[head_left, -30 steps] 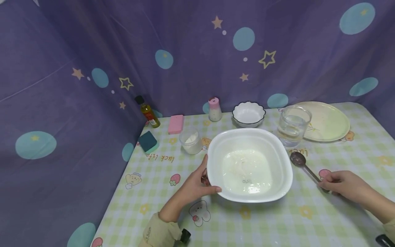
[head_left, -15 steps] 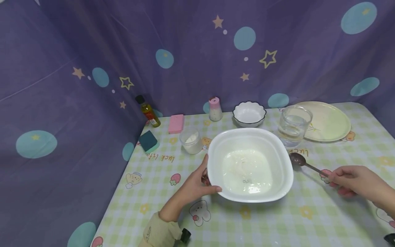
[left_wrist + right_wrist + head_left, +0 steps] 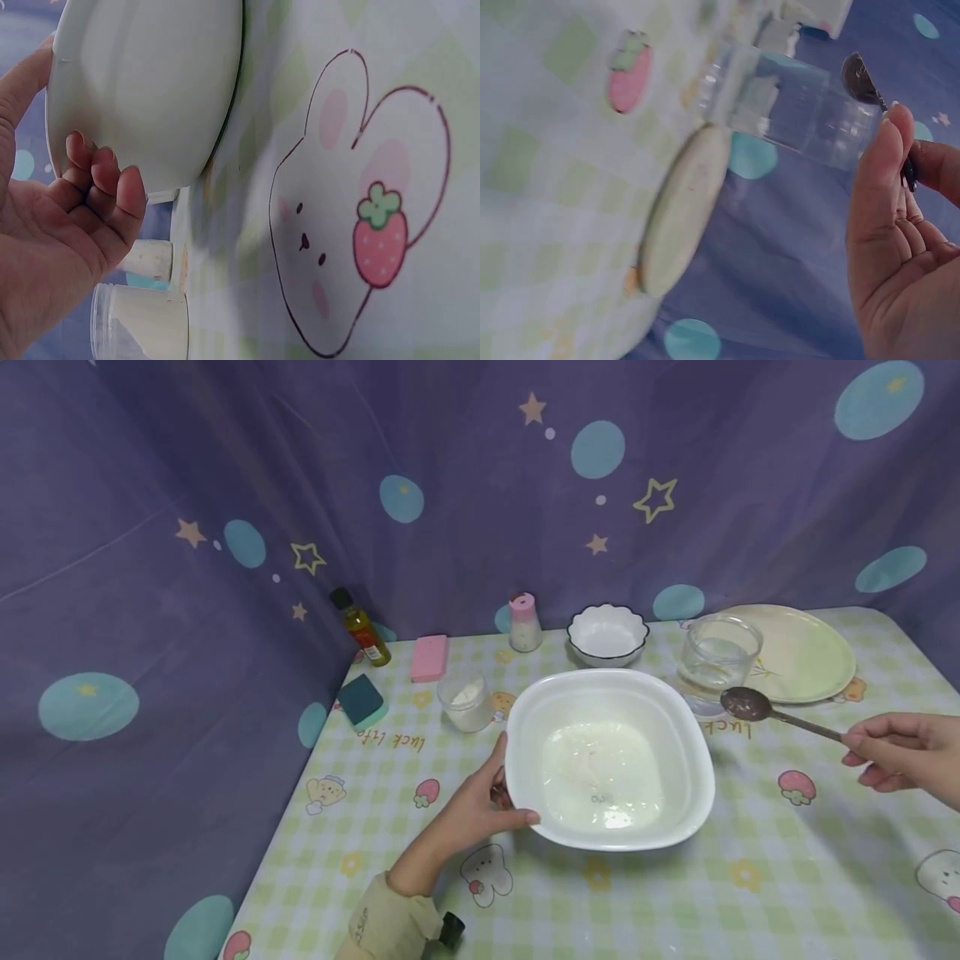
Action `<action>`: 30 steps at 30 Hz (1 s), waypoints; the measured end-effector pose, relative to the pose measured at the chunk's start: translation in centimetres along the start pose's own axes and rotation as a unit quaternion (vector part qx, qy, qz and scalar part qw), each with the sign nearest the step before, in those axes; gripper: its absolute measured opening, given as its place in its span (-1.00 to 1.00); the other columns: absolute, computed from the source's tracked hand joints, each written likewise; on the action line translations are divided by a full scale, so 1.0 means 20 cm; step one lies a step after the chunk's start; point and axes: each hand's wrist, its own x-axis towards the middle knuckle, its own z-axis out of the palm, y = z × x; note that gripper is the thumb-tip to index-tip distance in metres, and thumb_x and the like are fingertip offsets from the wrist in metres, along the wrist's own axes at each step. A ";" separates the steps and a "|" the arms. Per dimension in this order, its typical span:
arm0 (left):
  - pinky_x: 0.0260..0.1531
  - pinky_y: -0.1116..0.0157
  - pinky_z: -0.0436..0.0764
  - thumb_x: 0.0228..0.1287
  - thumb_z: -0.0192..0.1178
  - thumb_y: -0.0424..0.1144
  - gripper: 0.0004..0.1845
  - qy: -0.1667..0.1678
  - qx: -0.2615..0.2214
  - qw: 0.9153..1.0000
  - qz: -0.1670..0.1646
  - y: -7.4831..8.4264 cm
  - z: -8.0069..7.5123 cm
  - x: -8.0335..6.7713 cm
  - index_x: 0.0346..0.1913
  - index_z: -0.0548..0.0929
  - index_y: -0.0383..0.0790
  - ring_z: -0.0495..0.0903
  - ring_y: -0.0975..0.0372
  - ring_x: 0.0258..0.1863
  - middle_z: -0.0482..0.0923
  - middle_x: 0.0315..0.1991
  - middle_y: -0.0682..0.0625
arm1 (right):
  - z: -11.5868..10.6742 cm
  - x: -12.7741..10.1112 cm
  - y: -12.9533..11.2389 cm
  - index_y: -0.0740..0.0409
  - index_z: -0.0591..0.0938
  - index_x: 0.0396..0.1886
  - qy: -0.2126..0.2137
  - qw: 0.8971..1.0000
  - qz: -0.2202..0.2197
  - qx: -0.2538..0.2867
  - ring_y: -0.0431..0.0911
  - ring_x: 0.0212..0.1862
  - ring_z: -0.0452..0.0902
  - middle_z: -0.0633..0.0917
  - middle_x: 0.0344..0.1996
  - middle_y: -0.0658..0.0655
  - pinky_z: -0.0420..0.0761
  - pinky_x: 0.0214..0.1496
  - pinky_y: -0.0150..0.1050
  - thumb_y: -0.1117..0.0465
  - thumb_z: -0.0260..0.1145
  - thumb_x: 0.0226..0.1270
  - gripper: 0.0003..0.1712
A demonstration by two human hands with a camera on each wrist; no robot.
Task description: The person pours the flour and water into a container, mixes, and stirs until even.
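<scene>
A large white bowl with milky liquid in it sits mid-table. My left hand holds its left rim, thumb on the edge; the left wrist view shows my left hand cupped against the bowl's side. My right hand pinches the handle of a dark metal spoon and holds it lifted above the table, its bowl end near the glass jar. In the right wrist view the spoon sticks out past my right hand's fingers, beside the jar.
At the back stand an oil bottle, a pink sponge, a green sponge, a small cup of white powder, a pink-capped shaker, a small scalloped bowl and a pale plate. A purple curtain encloses the back and left.
My right hand has picked the spoon up off the table and raised it toward the right, its bowl end now near the glass jar. The left hand has stayed on the bowl.
</scene>
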 end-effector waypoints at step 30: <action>-0.30 0.27 0.56 0.12 0.46 -0.17 0.22 -0.001 -0.008 1.000 0.002 0.00 0.00 -0.01 0.57 -0.28 0.02 0.55 0.18 -0.36 0.64 -0.29 0.04 | 0.20 0.25 -0.41 0.17 0.71 -0.29 -0.085 0.989 -0.058 0.111 -0.12 -0.53 0.57 0.69 -0.50 0.04 0.64 -0.43 -0.24 0.30 0.27 0.39 -0.90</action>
